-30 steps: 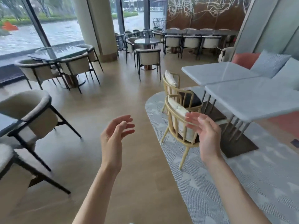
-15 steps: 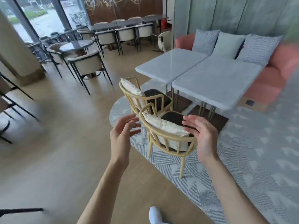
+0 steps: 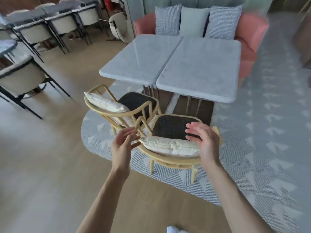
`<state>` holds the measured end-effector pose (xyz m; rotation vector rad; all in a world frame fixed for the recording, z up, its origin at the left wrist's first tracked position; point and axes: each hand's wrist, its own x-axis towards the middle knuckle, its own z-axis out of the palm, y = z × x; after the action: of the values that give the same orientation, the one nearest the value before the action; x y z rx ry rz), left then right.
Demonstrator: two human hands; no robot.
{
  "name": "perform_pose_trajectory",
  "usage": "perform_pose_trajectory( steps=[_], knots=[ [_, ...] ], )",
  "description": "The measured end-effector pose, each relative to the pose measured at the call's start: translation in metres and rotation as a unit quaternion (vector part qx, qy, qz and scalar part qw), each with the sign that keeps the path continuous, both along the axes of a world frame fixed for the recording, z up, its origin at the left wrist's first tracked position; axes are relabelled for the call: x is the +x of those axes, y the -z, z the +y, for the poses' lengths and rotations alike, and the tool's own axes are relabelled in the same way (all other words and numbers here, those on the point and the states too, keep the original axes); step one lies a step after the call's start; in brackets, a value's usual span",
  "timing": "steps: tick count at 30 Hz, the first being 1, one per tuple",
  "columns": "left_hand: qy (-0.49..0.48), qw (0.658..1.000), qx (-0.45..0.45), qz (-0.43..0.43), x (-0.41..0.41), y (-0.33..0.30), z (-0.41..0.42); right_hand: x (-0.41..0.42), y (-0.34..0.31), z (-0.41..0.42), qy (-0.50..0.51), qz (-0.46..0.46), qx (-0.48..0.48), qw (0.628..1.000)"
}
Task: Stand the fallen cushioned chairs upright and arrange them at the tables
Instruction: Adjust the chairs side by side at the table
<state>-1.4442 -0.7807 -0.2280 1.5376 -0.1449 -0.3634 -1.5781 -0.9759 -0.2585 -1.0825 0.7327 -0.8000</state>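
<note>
left hand [image 3: 123, 145] and right hand [image 3: 206, 142] spread wide, empty, flanking upright near chair [image 3: 170, 148] backrest, apart from it

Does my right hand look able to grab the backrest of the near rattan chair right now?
Probably yes. The right hand hangs open just above the near rattan chair at its backrest's right end, with nothing between them.

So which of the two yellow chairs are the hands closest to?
The nearer yellow chair, before the right-hand table; both hands flank its back cushion. The other chair stands further left.
</note>
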Motion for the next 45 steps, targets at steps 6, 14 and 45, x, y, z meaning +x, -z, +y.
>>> perform_pose_trajectory(
  steps=[6, 14, 45],
  knots=[
    [0.099, 0.992, 0.011, 0.075, 0.072, 0.06, -0.035, 0.028, 0.033, 0.006, 0.115, 0.063, 0.034, 0.991],
    [0.113, 0.965, 0.095, 0.215, 0.107, 0.157, -0.047, 0.06, 0.104, 0.052, 0.196, 0.189, 0.169, 0.947],
    [0.078, 0.91, 0.112, 0.391, 0.141, 0.242, -0.096, 0.091, 0.216, -0.013, 0.235, 0.256, 0.391, 0.852]
  ],
)
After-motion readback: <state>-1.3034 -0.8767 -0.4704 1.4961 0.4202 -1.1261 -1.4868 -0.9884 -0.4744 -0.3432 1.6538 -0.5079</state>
